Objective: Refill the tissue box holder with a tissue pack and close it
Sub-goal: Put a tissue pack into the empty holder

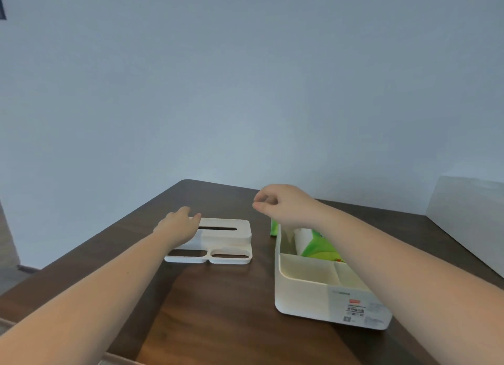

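Tissue box holder open on the table, lid off beside it

The green tissue pack [317, 246] sits inside the white holder [305, 293]. Left of the holder, the left hand [178, 224] rests flat on the lid [226, 240]; above the holder, the right hand [283, 205] hovers loosely curled, holding nothing.

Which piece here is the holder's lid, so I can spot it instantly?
On the dark brown wooden table, look left of the open white plastic holder box containing the green tissue pack. The flat white plastic lid lies there under the left hand. Only it has a long slot and two oval openings.
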A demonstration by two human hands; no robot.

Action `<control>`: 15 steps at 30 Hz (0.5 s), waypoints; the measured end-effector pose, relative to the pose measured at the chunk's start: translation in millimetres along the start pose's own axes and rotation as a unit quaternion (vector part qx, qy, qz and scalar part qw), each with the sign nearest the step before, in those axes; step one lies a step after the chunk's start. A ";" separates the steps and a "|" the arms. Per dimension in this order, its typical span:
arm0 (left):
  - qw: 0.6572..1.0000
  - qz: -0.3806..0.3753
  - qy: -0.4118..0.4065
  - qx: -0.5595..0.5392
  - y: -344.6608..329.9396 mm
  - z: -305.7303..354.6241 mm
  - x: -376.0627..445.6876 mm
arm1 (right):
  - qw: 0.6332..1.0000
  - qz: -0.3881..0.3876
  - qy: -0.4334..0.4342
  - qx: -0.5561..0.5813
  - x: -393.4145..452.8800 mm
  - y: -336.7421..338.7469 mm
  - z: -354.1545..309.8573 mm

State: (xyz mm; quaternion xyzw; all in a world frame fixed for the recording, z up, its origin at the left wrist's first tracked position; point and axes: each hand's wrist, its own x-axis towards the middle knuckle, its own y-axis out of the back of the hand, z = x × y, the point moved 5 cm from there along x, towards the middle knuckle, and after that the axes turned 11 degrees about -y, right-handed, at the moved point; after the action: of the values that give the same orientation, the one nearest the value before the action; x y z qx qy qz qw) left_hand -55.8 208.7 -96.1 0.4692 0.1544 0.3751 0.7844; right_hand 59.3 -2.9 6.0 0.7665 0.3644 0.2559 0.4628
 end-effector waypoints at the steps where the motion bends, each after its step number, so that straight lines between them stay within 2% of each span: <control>1: 1.000 -0.001 0.004 -0.007 0.6 -4.8 -1.2 | 1.000 -0.010 -0.005 -0.009 3.4 -8.4 -6.4; 9: 0.999 -0.003 0.007 -0.037 -6.1 -21.5 -12.6 | 0.985 -0.082 -0.082 -0.125 40.0 -67.4 -23.7; 15: 0.998 0.008 0.004 -0.058 -9.8 -25.4 -12.9 | 0.968 -0.140 -0.145 -0.150 49.6 -86.0 -13.2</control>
State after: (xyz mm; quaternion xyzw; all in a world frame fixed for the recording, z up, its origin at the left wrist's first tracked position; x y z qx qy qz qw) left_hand -75.2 212.3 -118.8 0.4226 0.1314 0.3915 0.8068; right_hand 51.9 69.8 -62.5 0.6587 0.3545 0.1268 0.6515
